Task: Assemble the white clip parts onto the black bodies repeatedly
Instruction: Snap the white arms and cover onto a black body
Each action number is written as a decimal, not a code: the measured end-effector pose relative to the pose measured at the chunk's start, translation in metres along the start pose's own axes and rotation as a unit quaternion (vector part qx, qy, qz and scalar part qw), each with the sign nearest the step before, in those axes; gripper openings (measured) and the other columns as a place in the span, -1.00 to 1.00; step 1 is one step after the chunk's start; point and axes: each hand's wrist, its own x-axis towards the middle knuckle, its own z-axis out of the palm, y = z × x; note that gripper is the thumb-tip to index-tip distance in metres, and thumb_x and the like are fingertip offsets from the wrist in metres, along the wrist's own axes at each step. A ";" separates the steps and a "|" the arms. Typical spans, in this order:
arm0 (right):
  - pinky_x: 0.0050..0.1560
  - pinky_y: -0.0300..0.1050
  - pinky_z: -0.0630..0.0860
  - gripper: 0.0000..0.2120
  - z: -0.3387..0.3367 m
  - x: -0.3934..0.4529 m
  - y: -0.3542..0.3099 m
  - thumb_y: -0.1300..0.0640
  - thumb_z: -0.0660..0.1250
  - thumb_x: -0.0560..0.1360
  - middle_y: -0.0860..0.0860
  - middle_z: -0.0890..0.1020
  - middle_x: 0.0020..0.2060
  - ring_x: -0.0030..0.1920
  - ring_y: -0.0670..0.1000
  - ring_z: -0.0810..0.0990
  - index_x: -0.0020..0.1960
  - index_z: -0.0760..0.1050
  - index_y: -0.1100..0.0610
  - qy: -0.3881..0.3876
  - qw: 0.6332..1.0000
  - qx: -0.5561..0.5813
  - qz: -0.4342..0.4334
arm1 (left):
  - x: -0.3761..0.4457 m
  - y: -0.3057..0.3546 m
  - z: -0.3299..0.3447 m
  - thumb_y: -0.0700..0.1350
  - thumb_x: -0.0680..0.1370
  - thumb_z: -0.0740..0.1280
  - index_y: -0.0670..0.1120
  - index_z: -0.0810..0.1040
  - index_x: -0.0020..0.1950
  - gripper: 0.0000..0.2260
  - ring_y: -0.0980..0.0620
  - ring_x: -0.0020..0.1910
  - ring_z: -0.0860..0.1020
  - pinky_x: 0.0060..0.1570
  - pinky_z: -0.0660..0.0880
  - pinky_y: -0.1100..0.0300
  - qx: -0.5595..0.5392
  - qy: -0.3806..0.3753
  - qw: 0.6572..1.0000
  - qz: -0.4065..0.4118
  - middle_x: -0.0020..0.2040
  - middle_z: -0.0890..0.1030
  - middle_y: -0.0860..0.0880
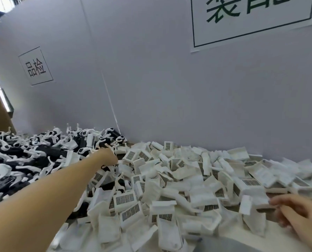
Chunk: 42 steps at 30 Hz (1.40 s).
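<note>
now the left hand [109, 157] is reaching far out over the table [271, 231], its bare forearm stretching from the lower left corner, and the hand is sitting right where the two heaps meet. its fingers are turned away and hidden among the parts, so i cannot tell how far it is closed or whether it is holding anything. the right hand [302, 213] is lying low at the right edge, fingers loosely spread and pointing left, fingertips touching the edge of the heap of white plastic clip parts with dark grilles [169, 193]; it is gripping nothing. that white heap is covering the middle and right of the table up to the pale grey wall panel [151, 84]. the heap of black plastic bodies with white pieces [33, 155] is lying to the left, just beside it. two white paper signs with printed characters [35, 67] are hanging on the panel.
</note>
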 end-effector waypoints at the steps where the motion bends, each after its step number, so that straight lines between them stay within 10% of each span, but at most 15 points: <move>1: -0.52 -0.35 0.42 -0.47 -0.001 0.001 -0.001 0.49 0.23 0.55 0.17 0.65 -0.46 -0.55 -0.05 0.55 -0.16 0.68 -0.12 -0.011 1.000 -0.028 -0.001 | 0.007 0.000 0.003 -0.03 0.63 0.25 -0.18 0.54 0.05 -0.78 -0.04 -0.09 0.54 -0.17 0.48 0.17 0.007 -0.012 1.000 -0.001 -0.10 0.55 -0.08; 3: -0.45 -0.35 0.44 -0.55 -0.003 -0.005 -0.012 0.46 0.25 0.53 0.16 0.65 -0.45 -0.53 -0.04 0.57 -0.20 0.69 -0.03 -0.012 0.999 -0.036 -0.009 | 0.011 0.005 0.007 -0.02 0.62 0.29 -0.19 0.60 0.20 -0.71 -0.09 0.13 0.60 0.04 0.53 0.11 0.045 -0.029 0.999 0.002 0.12 0.61 -0.14; 10: -0.50 -0.44 0.38 -0.71 -0.003 -0.014 -0.027 0.44 0.26 0.54 0.11 0.67 -0.43 -0.50 -0.03 0.57 -0.20 0.66 0.18 -0.004 1.000 -0.013 -0.002 | 0.017 -0.003 0.013 -0.03 0.62 0.25 -0.23 0.52 0.13 -0.74 -0.06 -0.12 0.51 -0.13 0.51 0.12 -0.126 0.070 0.988 -0.050 -0.06 0.52 -0.10; 15: -0.52 -0.45 0.35 -0.70 -0.003 -0.015 -0.028 0.43 0.25 0.55 0.10 0.68 -0.42 -0.52 -0.07 0.57 -0.19 0.66 0.16 0.008 1.000 0.010 0.004 | 0.006 -0.006 -0.005 -0.21 0.52 0.33 -0.26 0.49 -0.14 -0.89 -0.09 -0.28 0.48 -0.36 0.41 0.15 -0.346 0.175 0.918 -0.080 -0.23 0.52 -0.19; 19: -0.50 -0.44 0.37 -0.69 -0.002 -0.019 -0.031 0.44 0.24 0.54 0.10 0.67 -0.43 -0.52 -0.08 0.56 -0.19 0.67 0.16 0.027 0.999 0.012 0.011 | -0.018 0.004 -0.032 -0.19 0.55 0.43 -0.25 0.56 0.08 -0.82 -0.25 -0.01 0.62 -0.03 0.56 -0.04 -0.446 0.238 0.862 -0.031 -0.04 0.65 -0.24; 27: -0.37 -0.21 0.46 -0.72 -0.002 -0.037 -0.052 0.43 0.26 0.56 0.10 0.66 -0.44 -0.51 -0.10 0.55 -0.18 0.65 0.19 0.046 0.998 0.050 0.008 | -0.152 0.084 -0.068 -0.23 0.63 0.33 -0.14 0.61 0.13 -0.89 -0.05 -0.13 0.68 -0.22 0.59 0.11 -0.811 0.064 0.562 0.150 -0.07 0.68 -0.13; 35: -0.37 -0.10 0.38 -0.76 -0.006 -0.043 -0.060 0.35 0.24 0.61 0.19 0.67 -0.38 -0.47 0.00 0.54 -0.11 0.66 0.25 0.047 0.983 0.166 0.061 | -0.268 0.216 0.000 -0.47 0.44 0.45 -0.18 0.62 0.02 -0.74 -0.01 -0.17 0.73 -0.25 0.64 0.19 -0.933 -0.046 0.336 0.122 -0.17 0.73 -0.03; 38: -0.36 -0.11 0.36 -0.79 -0.011 -0.041 -0.060 0.29 0.25 0.61 0.23 0.65 -0.36 -0.45 0.03 0.52 -0.06 0.64 0.33 0.051 0.963 0.250 0.093 | -0.281 0.253 0.015 -0.54 0.39 0.44 -0.15 0.61 0.13 -0.58 -0.09 -0.10 0.71 -0.23 0.66 0.09 -0.928 -0.056 0.352 0.111 -0.07 0.69 -0.12; 42: -0.34 -0.11 0.39 -0.63 -0.013 -0.039 -0.062 0.17 0.20 0.64 0.23 0.64 -0.35 -0.45 0.03 0.54 -0.16 0.68 0.32 0.014 0.937 0.328 0.119 | -0.282 0.268 0.046 -0.49 0.40 0.47 0.08 0.62 0.08 -0.50 0.26 -0.02 0.64 -0.11 0.57 0.39 -0.825 0.066 0.514 0.225 0.04 0.65 0.07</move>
